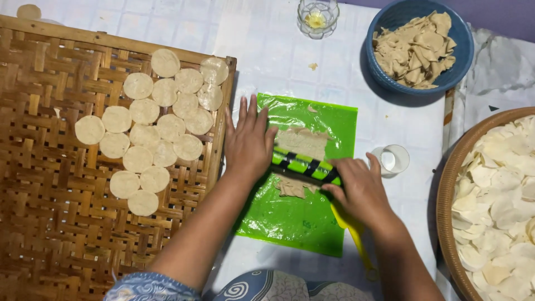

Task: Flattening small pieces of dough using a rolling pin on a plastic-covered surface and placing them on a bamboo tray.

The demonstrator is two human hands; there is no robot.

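My left hand (248,139) lies flat, fingers apart, on the left end of a green roller with black stripes (304,164). My right hand (359,189) presses on the roller's right end, fingers curled over it. The roller rests across a thin sheet of pale dough (301,142) spread on a green plastic mat (295,220). A yellow stick (356,239) pokes out below my right hand.
A woven bamboo tray (56,212) at left holds several round dough discs (145,134). A blue bowl (462,56) of dough scraps stands at the back right, a small glass (317,17) at the back, a white cup (390,160) beside the mat, a round basket (448,189) of discs at right.
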